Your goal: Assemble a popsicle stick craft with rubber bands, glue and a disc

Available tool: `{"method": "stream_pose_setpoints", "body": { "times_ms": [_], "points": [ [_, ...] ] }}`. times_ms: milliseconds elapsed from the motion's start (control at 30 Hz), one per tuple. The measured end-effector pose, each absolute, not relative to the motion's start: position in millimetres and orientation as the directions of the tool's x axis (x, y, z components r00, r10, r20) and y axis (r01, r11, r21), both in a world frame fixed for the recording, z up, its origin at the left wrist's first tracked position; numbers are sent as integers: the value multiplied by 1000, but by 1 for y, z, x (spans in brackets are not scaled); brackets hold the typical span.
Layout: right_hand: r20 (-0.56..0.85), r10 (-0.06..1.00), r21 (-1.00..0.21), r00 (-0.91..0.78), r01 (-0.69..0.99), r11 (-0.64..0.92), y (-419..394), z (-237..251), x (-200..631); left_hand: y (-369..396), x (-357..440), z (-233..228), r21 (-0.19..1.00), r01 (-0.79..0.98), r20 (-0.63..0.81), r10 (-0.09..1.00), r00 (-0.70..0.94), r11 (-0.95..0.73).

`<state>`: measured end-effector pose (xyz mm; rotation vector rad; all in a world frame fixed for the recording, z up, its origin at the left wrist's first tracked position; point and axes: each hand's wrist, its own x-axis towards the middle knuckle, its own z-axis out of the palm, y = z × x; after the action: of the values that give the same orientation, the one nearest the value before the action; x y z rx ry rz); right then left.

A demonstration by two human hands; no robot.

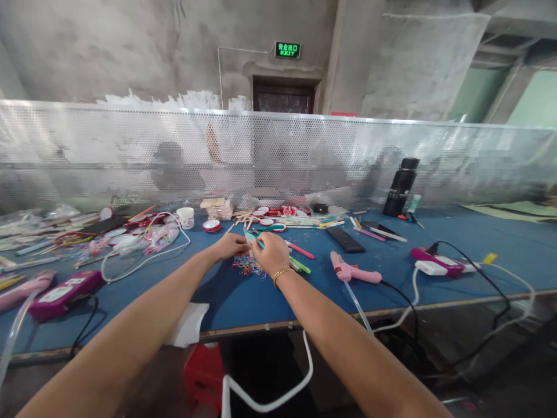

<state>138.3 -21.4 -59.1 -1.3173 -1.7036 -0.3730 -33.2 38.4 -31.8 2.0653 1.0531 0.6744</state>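
Note:
Over the middle of the blue table (304, 296), my two hands work close together. My right hand (274, 254), with a gold chain bracelet at the wrist, is closed around a slim teal pen-like tool (255, 238), its end pointing up and left. My left hand (232, 246) is pinched just beside it; whatever lies between its fingertips is too small to make out. A tangle of colourful strings (249, 266) lies under the hands. Just beyond them is a teal-handled tool (268, 228), partly hidden.
A pink glue gun (354, 271), black phone (345, 239) and power strip (444, 264) are on the right, with trailing cables. A black bottle (399, 188) stands by the perforated metal screen (287, 157). Left are a paper cup (185, 217), purple box (67, 295) and craft clutter.

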Motion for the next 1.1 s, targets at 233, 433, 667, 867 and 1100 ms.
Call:
{"method": "stream_pose_setpoints", "body": {
  "times_ms": [233,433,667,867,1100],
  "points": [
    [812,583,-287,14,879,380,-20,-61,138,45,-34,-38,810,447,111,848,518,-379],
    [803,596,-283,7,884,371,-20,-60,138,48,-36,-40,802,450,114,840,530,-393],
    [809,587,-268,-13,882,389,-20,-60,138,39,-33,-34,792,459,118,839,531,-402],
    [809,588,-261,-20,883,390,-22,-60,138,40,-33,-34,790,463,118,841,528,-402],
    [798,602,-260,-33,882,392,-23,-58,138,44,-33,-38,799,434,135,827,545,-416]
  ]
}}
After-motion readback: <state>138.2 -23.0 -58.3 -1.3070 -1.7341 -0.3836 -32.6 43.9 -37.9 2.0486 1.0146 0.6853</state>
